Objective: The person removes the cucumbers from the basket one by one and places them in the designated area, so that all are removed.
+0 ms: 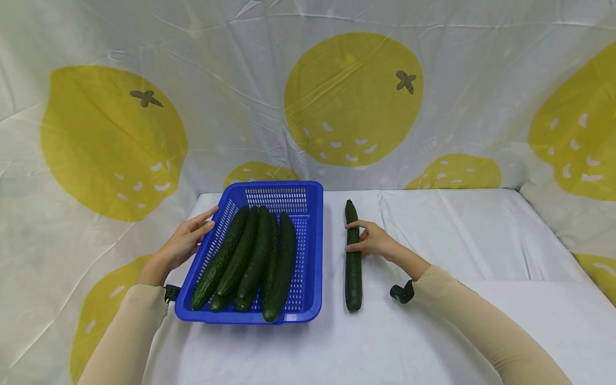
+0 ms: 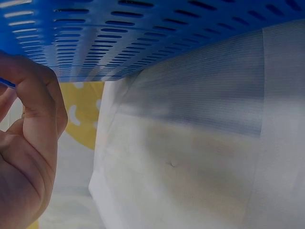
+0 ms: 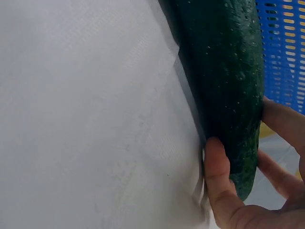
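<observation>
A blue plastic basket (image 1: pixel 315 256) with slotted walls holds several dark green cucumbers, laid lengthwise side by side. My left hand (image 1: pixel 185 240) grips its left rim; in the left wrist view the curled fingers (image 2: pixel 40 102) hook over the edge beside the slotted wall. To the right of the basket, a single long cucumber (image 1: pixel 353 278) lies on the white cloth, pointing away from me. My right hand (image 1: pixel 370 239) holds it around its upper half. In the right wrist view the thumb (image 3: pixel 217 164) presses one side and the fingertips touch the opposite side.
White cloth (image 1: pixel 457 230) covers the table, with creases on the right. Behind and at both sides hangs a sheet printed with big yellow lemons (image 1: pixel 353 99). A black wrist strap piece (image 1: pixel 402 292) sticks out by the right sleeve.
</observation>
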